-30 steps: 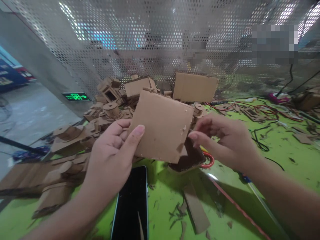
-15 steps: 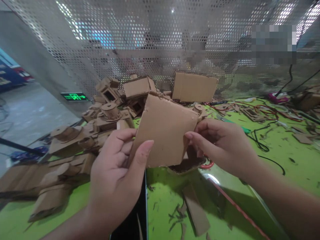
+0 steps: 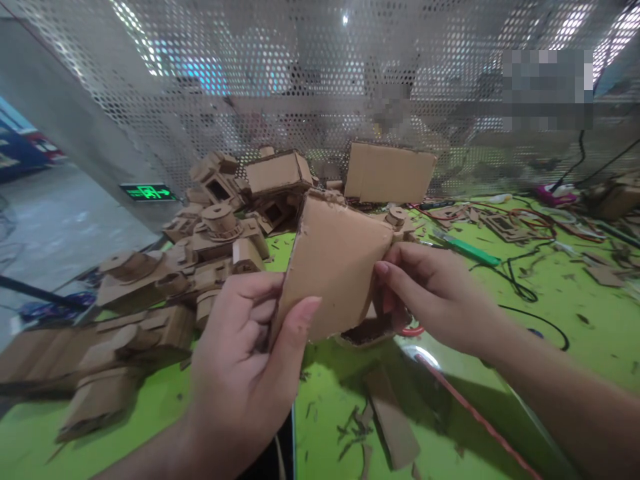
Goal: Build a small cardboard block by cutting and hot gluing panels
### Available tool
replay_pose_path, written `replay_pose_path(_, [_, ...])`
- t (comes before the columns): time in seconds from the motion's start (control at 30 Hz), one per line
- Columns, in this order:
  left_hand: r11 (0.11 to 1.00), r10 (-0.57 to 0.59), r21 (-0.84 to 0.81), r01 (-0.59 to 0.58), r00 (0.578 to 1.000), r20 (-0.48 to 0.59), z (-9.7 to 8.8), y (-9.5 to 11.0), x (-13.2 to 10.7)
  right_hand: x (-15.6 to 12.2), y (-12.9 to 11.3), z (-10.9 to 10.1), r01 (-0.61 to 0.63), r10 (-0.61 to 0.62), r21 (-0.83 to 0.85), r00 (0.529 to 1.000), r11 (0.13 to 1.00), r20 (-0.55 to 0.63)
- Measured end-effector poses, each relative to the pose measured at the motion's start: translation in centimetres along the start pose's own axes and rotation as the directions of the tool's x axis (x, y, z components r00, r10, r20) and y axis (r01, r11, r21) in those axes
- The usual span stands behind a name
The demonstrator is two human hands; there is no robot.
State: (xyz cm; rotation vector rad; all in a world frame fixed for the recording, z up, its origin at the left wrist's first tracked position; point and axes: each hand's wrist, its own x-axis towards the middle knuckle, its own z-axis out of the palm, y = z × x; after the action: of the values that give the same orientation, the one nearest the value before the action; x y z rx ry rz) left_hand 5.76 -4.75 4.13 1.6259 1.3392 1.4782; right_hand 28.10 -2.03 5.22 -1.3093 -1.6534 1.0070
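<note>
Left hand point(image 3: 250, 373) and right hand point(image 3: 435, 297) raised (fingers pinched), facing.

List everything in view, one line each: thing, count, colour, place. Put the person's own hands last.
cardboard sheet: one, brown, held up in both hands at centre.
cardboard parts pile: many, brown, heaped on the left and back of the table.
cardboard panel: one, brown, upright against the mesh at the back.
cardboard strip: one, brown, flat on the table near the front.
table: one, bright green, strewn with scraps.
green-handled tool: one, green, on the table behind the right hand.
wires: several, red and black, right side.
perforated mesh screen: one, grey metal, behind the table.
exit sign: one, green, far left.
left hand: pinches the sheet's lower left edge.
right hand: grips the sheet's right edge.
</note>
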Motion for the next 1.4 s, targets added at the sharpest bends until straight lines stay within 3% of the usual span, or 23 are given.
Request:
replay_pose_path(0.13, [0.999,-0.022,0.042,0.022,1.000,0.000,-0.7,-0.5,1.4,-0.1,-0.2,0.0,0.088,-0.089,-0.065,0.996,0.994,-0.010])
replay_pose_path(0.23, [0.994,-0.104,-0.011,0.105,0.994,0.017,-1.2,-0.7,2.7,-0.6,-1.0,-0.5,0.235,-0.194,-0.130,0.945,0.963,0.263])
replay_pose_path(0.33, [0.987,-0.136,-0.082,0.135,0.991,-0.007,-1.4,-0.8,3.4,-1.1,-1.9,-0.9,0.328,-0.160,-0.199,0.801,0.924,0.576])
replay_pose_path(0.37, [0.986,-0.139,-0.094,0.138,0.990,-0.008,-1.4,-0.8,3.5,-1.1,-2.0,-1.0,0.344,-0.138,-0.232,0.778,0.910,0.613])
replay_pose_path(0.4, [0.985,-0.141,-0.101,0.139,0.990,-0.004,-1.3,-0.8,3.5,-1.1,-2.1,-0.9,0.351,-0.132,-0.256,0.782,0.901,0.609])
replay_pose_path(0.47, [0.985,-0.130,-0.113,0.130,0.991,0.003,-1.2,-0.8,3.2,-1.0,-2.0,-0.7,0.319,-0.156,-0.272,0.859,0.908,0.488])
replay_pose_path(0.53, [0.987,-0.117,-0.110,0.117,0.993,0.009,-1.0,-0.7,2.7,-0.9,-1.6,-0.3,0.236,-0.166,-0.261,0.950,0.936,0.264])
replay_pose_path(0.63, [0.995,-0.085,-0.043,0.086,0.996,0.010,-0.9,-0.4,1.5,-0.8,-1.0,0.4,0.148,-0.153,-0.282,0.988,0.948,0.006])
replay_pose_path(0.77, [1.000,0.012,0.021,-0.012,1.000,0.001,-0.6,0.0,-0.2,-0.9,-0.7,0.9,0.140,-0.161,-0.349,0.986,0.927,-0.032])
replay_pose_path(0.9, [1.000,0.003,-0.010,-0.003,1.000,0.006,-0.4,0.2,-0.9,-0.9,-0.8,1.0,0.217,-0.255,-0.436,0.967,0.873,-0.028])
replay_pose_path(1.07, [0.998,-0.038,-0.046,0.041,0.998,0.057,-0.5,-0.2,0.1,-0.9,-1.1,0.9,0.317,-0.406,-0.541,0.912,0.779,-0.051])
replay_pose_path(1.2, [0.990,-0.088,-0.106,0.098,0.992,0.096,-0.5,-0.3,1.4,-0.4,-0.8,0.1,0.290,-0.492,-0.672,0.861,0.681,-0.127])
replay_pose_path(1.33, [0.961,-0.168,-0.216,0.170,0.985,0.027,-0.8,-0.1,2.7,0.5,0.0,-2.2,0.210,-0.499,-0.689,0.830,0.693,-0.248])
replay_pose_path(1.4, [0.942,-0.207,-0.269,0.202,0.978,0.008,-1.1,0.0,3.3,0.6,0.3,-3.1,0.211,-0.456,-0.623,0.850,0.753,-0.264])
